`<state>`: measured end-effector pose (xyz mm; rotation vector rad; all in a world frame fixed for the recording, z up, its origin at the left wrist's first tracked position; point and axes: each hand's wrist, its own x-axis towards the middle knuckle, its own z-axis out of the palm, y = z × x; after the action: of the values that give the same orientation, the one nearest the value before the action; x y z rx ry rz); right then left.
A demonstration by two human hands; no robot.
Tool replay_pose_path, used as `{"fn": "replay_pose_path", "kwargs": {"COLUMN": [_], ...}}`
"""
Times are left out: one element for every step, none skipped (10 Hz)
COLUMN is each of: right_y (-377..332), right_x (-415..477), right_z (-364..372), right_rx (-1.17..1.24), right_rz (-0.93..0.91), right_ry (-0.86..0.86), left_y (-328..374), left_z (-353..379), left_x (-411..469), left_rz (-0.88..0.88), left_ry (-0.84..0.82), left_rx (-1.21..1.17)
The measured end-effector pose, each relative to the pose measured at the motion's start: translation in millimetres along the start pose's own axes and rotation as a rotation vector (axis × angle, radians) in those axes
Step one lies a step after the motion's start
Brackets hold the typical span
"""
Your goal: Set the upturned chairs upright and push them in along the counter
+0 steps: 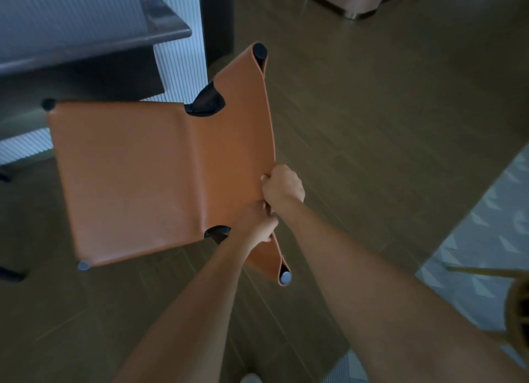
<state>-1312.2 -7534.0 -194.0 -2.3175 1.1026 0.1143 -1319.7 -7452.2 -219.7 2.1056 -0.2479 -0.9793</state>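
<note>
Fingers of both hands curl over the backrest's top edge, pinching the leather. Wooden floor fills most of the view. The counter stands at upper left. The orange chair sits seat-up just beside it, front toward the counter. The right hand grips just above the left hand, close together.

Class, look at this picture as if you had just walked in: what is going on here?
A person holds an orange chair by the top edge of its backrest, gripping it with the left hand and the right hand close together. The seat faces up, its front towards the grey counter. Whether the legs rest on the wooden floor cannot be seen.
</note>
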Motion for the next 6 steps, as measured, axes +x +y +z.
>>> {"fn": "replay_pose_path", "kwargs": {"right_y": [-25.2,-45.7,-62.1,-78.6,-91.7,-101.1], "right_x": [23.9,49.2,71.5,88.2,102.6,118.8], "right_z": [-12.3,-22.0,-30.4,-36.9,-43.9,-47.8], "right_rx": [-0.025,-0.029,-0.015,-0.025,-0.043,-0.061], "right_rz": [-0.004,0.012,0.038,0.043,0.033,0.035], "right_ry": [-0.009,-0.053,-0.098,-0.106,-0.11,-0.118], "left_y": [21.4,30.9,39.6,52.0,63.3,71.2], "left_z": [-23.8,-34.0,-42.6,-55.7,-66.8,-71.8], "left_x": [20.6,40.9,60.8,72.1,82.0,91.3], "left_rz": [0.017,0.003,0.017,0.051,0.073,0.041], "left_ry": [0.004,0.019,0.054,0.062,0.13,0.152], "left_rx": [-0.044,-0.015,0.126,0.121,0.19,0.146]}}
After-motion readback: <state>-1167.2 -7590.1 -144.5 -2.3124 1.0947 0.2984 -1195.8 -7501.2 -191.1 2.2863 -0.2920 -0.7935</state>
